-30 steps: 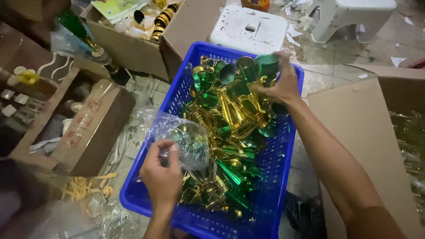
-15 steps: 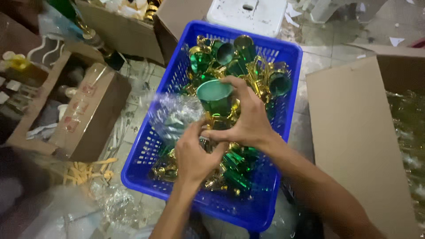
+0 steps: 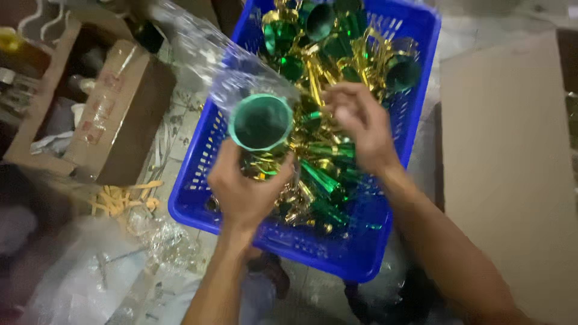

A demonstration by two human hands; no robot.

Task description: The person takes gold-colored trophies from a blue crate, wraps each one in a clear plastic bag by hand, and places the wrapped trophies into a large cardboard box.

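A blue basket (image 3: 198, 204) on the floor is heaped with shiny green and gold party horns (image 3: 325, 174). Over its left side, the left hand (image 3: 244, 189) grips a green horn (image 3: 261, 122) from below, its open mouth facing up, with a clear plastic bag (image 3: 211, 54) against it. The right hand (image 3: 361, 123) hovers beside it over the pile, fingers loosely curled, holding nothing visible. A cardboard box (image 3: 114, 114) of oddments stands to the left.

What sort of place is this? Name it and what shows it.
Probably a small packing workshop, worked on the floor: a blue crate heaped with green and gold party horns, open cardboard boxes and clear plastic bags.
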